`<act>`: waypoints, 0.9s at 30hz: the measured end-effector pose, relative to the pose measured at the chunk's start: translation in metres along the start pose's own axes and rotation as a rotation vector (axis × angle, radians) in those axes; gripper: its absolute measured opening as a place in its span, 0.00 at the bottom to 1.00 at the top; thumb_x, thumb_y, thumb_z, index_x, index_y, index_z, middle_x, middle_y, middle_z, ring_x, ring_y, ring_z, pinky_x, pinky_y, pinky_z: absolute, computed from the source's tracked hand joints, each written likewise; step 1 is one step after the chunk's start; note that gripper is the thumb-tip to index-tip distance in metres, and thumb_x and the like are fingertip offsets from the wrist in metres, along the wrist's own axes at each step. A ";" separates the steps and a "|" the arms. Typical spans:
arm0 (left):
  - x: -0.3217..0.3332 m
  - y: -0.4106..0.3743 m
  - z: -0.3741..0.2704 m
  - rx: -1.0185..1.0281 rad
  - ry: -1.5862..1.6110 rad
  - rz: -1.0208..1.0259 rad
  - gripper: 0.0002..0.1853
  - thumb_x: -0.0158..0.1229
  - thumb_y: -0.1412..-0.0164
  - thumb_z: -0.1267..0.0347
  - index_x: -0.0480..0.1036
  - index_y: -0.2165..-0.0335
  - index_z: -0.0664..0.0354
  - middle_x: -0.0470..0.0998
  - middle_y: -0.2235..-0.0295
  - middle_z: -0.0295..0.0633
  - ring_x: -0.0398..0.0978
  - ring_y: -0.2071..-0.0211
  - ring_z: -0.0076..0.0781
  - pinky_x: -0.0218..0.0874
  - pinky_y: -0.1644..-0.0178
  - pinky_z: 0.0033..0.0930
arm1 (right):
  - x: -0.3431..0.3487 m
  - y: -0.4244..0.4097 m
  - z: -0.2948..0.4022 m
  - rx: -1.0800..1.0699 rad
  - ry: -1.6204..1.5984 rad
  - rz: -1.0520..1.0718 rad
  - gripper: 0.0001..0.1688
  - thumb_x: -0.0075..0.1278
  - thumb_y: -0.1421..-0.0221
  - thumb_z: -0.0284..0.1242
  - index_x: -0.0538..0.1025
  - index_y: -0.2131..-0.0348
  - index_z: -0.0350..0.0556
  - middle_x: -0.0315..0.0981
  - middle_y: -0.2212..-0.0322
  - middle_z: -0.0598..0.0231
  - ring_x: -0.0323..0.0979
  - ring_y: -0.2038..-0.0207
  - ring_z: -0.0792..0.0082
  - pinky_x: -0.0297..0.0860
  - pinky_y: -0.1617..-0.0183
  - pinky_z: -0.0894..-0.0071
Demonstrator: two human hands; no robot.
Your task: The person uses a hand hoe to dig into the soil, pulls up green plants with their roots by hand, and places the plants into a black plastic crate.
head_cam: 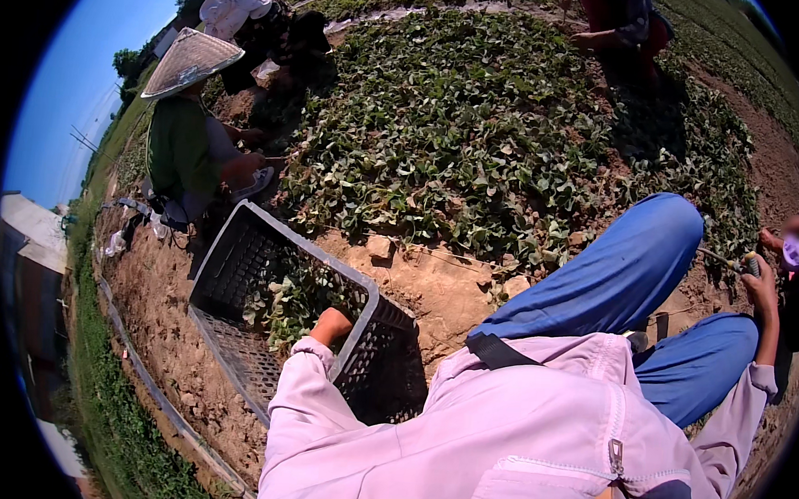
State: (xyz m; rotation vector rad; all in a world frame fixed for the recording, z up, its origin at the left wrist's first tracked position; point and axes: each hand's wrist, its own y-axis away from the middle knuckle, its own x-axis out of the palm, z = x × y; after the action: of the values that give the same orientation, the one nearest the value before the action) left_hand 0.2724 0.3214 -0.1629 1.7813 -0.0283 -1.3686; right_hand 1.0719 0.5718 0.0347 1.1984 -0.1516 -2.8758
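My left hand [331, 325] reaches over the rim of a black plastic crate [326, 249] on my left. Its fingers dip among leafy green plants [297, 305] lying inside, so I cannot see whether they grip any. The crate has perforated walls and stands on bare soil. Beyond my knees, at the right, my right hand [763, 287] is closed around the handle of a small hand tool [752, 266]. A thin shaft runs from that handle leftward, close to the edge of the leafy bed; its tip is hard to make out.
A low-growing leafy crop [458, 132] covers the ground ahead. A crouching person in a conical hat [190, 63] works beyond the crate, with another person [275, 33] behind. More people [623, 32] are at the far right. A grey pipe [159, 399] runs along the left, and stones [379, 247] lie on the soil.
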 end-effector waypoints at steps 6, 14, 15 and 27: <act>-0.037 0.012 0.055 0.142 0.448 -0.182 0.13 0.52 0.61 0.70 0.71 0.72 0.65 0.74 0.76 0.46 0.71 0.76 0.41 0.60 0.72 0.35 | 0.014 -0.009 0.006 -0.004 -0.121 0.007 0.15 0.41 0.66 0.24 0.65 0.70 0.46 0.52 0.86 0.76 0.50 0.87 0.85 0.47 0.86 0.84; -0.045 0.079 0.141 0.010 1.653 -0.444 0.20 0.46 0.49 0.56 0.68 0.62 0.58 0.71 0.67 0.32 0.67 0.66 0.24 0.56 0.61 0.25 | 0.005 -0.008 -0.002 -0.009 -0.054 0.061 0.19 0.43 0.62 0.25 0.65 0.64 0.48 0.55 0.85 0.76 0.51 0.87 0.86 0.49 0.86 0.85; -0.043 0.081 0.150 -0.041 1.598 -0.421 0.19 0.47 0.49 0.57 0.68 0.63 0.58 0.71 0.68 0.32 0.67 0.67 0.24 0.56 0.62 0.24 | 0.006 -0.010 -0.007 -0.035 -0.040 0.052 0.19 0.43 0.62 0.25 0.65 0.64 0.48 0.55 0.85 0.77 0.51 0.87 0.86 0.49 0.86 0.85; -0.048 0.090 0.113 0.147 1.737 -0.457 0.22 0.48 0.50 0.62 0.63 0.58 0.62 0.69 0.65 0.38 0.66 0.64 0.30 0.56 0.59 0.30 | -0.008 -0.012 -0.018 -0.046 -0.003 0.067 0.17 0.42 0.62 0.23 0.65 0.65 0.46 0.55 0.84 0.76 0.52 0.86 0.85 0.50 0.85 0.86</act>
State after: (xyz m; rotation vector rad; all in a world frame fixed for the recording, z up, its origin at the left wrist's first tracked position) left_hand 0.2047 0.2198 -0.0711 2.5936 1.2463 0.3319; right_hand 1.0904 0.5823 0.0264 1.1590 -0.1219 -2.8076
